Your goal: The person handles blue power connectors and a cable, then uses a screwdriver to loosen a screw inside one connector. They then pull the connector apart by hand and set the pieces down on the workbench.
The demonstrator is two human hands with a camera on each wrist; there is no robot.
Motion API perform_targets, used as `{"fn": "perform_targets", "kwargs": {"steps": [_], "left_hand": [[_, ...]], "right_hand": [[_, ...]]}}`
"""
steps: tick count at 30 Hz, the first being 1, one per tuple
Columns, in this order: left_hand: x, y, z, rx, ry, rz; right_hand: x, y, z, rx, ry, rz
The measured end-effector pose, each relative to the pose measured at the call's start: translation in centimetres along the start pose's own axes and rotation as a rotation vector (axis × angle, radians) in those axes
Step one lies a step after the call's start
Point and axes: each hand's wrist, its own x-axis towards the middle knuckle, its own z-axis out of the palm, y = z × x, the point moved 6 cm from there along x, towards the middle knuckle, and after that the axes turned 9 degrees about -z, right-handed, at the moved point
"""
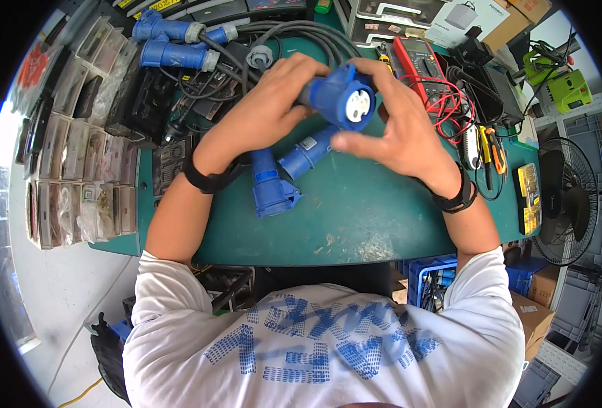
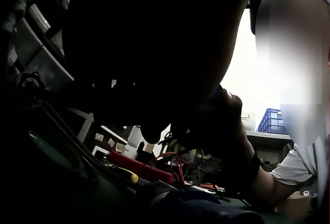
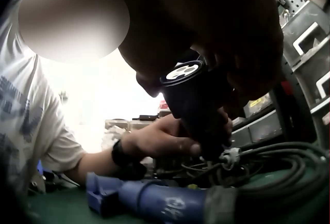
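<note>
The left hand [image 1: 270, 102] grips the rear of a blue connector [image 1: 331, 98], whose white face with holes points toward the lower right. Around its front end the right hand [image 1: 403, 129] is spread, fingertips at the upper edge and thumb extended below. In the right wrist view the left hand [image 3: 165, 139] holds the dark connector body [image 3: 188, 97] from below. Two more blue connectors [image 1: 270, 187] [image 1: 308, 151] lie on the table under the hands. The left wrist view is mostly dark and hides the left fingers.
Coiled grey cables [image 1: 301, 28] and blue plugs [image 1: 175, 54] are at the back left. A red multimeter [image 1: 420, 64] with red leads, cutters and knives [image 1: 481, 149], and a yellow bit case [image 1: 528, 197] stand on the right. Drawer bins [image 1: 60, 149] flank the green table [image 1: 287, 245].
</note>
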Motion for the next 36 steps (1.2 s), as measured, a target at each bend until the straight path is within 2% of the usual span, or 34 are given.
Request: {"fn": "perform_targets", "kwargs": {"steps": [1, 2, 5, 6, 9, 10, 13, 18, 22, 25, 26, 29, 30, 33, 34, 36], "left_hand": [[0.1, 0.3, 0.2, 0.175, 0.004, 0.042], [0.1, 0.3, 0.2, 0.173, 0.004, 0.039], [0.1, 0.2, -1.1, 0.177, 0.153, 0.022], [-0.2, 0.2, -1.8, 0.178, 0.154, 0.019], [-1.4, -1.8, -3.6, 0.352, -0.164, -0.189], [-1.7, -1.3, -4.1, 0.352, -0.165, -0.192], [-3.9, -0.9, -3.6, 0.608, -0.447, -0.355], [-4.1, -2.0, -1.8, 0.739, -0.533, -0.334], [-3.8, -1.9, -1.0, 0.802, -0.622, -0.403], [-3.4, -1.5, -2.0, 0.700, -0.706, -0.365], [-3.4, -1.6, -2.6, 0.700, -0.705, -0.369], [-3.1, -0.2, -4.7, 0.434, -0.590, -0.097], [-3.0, -0.2, -5.1, 0.433, -0.589, -0.099], [-2.7, 1.0, -6.6, 0.229, -0.463, 0.000], [-2.5, 0.9, -6.6, 0.230, -0.461, -0.002], [-1.5, 1.5, -6.9, 0.166, -0.321, 0.074]], "right_hand": [[-0.1, 0.5, 0.0, -0.120, -0.028, 0.035], [-0.1, 1.1, -0.1, -0.119, -0.031, 0.036], [-0.4, 4.4, -0.7, -0.428, -0.068, 0.103], [-0.5, 4.9, -0.8, -0.426, -0.070, 0.102], [-1.4, 7.8, -0.4, -0.588, -0.286, 0.301], [-1.8, 8.5, -0.4, -0.586, -0.287, 0.301], [-2.5, 9.7, -0.2, -0.734, -0.277, 0.208], [-2.0, 8.0, -0.8, -0.788, -0.238, 0.205], [-1.9, 7.5, -0.7, -0.714, -0.258, 0.182], [-0.6, 5.5, -0.8, -0.610, -0.159, -0.055], [-0.2, 4.8, -0.8, -0.608, -0.160, -0.057], [0.3, 1.8, -0.2, -0.133, -0.298, 0.043], [0.2, 1.1, -0.2, -0.132, -0.300, 0.042], [-0.6, -0.4, 1.5, 0.177, -0.491, 0.115], [-0.7, -0.6, 1.7, 0.178, -0.492, 0.113], [-0.8, -0.8, 2.1, 0.412, -0.402, 0.135]]}}
